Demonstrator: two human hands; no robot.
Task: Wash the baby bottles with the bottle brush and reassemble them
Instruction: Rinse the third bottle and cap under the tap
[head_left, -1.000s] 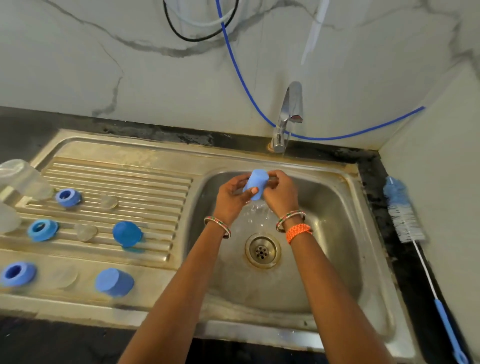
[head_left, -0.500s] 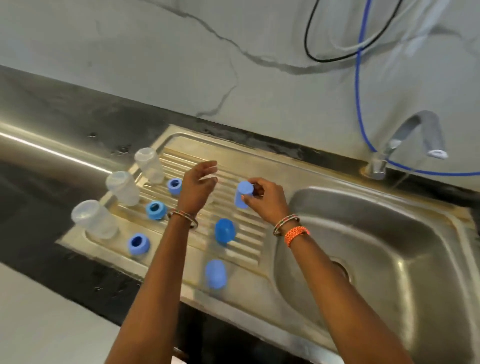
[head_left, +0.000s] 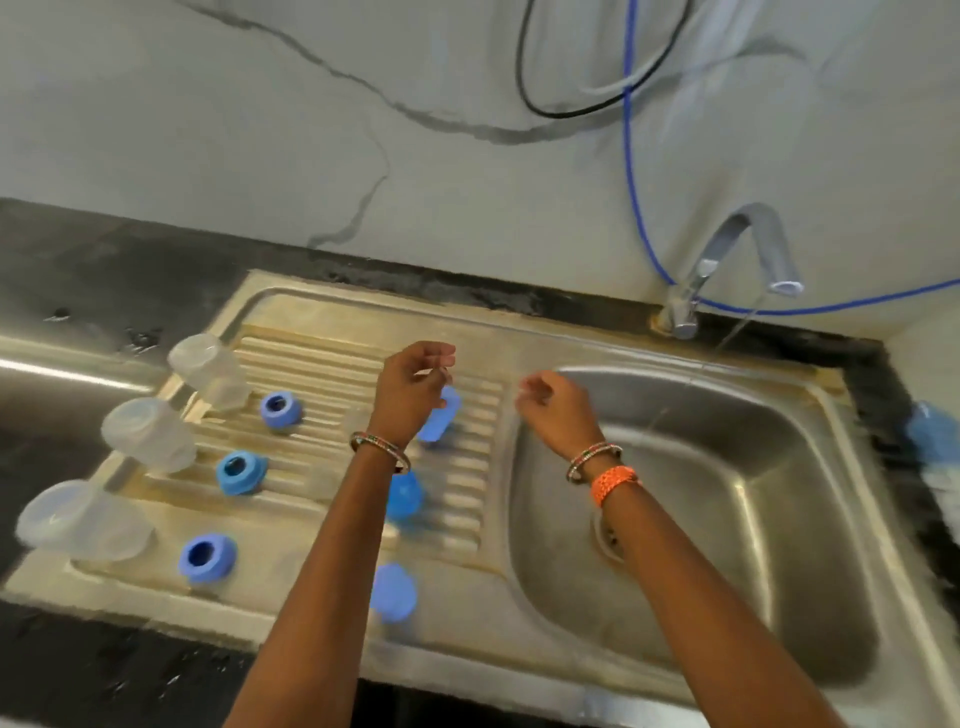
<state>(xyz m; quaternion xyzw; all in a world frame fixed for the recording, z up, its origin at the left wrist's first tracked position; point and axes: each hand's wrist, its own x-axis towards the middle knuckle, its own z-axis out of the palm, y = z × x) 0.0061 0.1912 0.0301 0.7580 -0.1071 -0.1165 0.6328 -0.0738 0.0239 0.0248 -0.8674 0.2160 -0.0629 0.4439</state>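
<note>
Head view showed both hands over the drainboard (head_left: 332, 312), left hand (head_left: 410, 395) and right hand (head_left: 558, 410) loosely curled, holding nothing. A blue cap (head_left: 439, 415) stood beside the left hand. Advisable: leave caps apart, draining, before reassembly.

On the sink's drainboard (head_left: 332, 312) I count three clear bottles (head_left: 210, 371), three blue collar rings (head_left: 280, 409) and three blue caps (head_left: 439, 415). Two hands (head_left: 410, 389) over it.

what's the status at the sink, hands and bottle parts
Left hand and right hand hold nothing. Blue cap down on the drainboard. Tap running. Nothing in the way.
</note>
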